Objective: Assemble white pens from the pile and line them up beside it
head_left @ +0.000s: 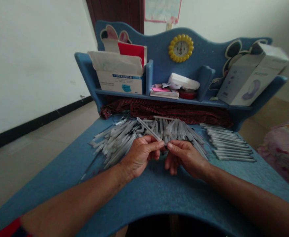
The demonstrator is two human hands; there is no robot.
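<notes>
My left hand [141, 154] pinches one thin grey-white pen barrel [148, 129], which slants up and to the left from my fingertips. My right hand [184, 157] is closed in a pinch right at the barrel's near end; what it holds there is too small to make out. Both hands hover over the blue desk [149, 194], just in front of a loose heap of several similar barrels [124, 138]. To the right lies a neat row of several barrels [229, 144] side by side.
A blue shelf unit [159, 97] rises at the desk's back, with a yellow clock [181, 48], an open carton of masks [119, 77], books, and a white box [251, 77]. A red checked cloth [169, 110] lies under the shelf. A patterned bed edge [282, 148] is at right.
</notes>
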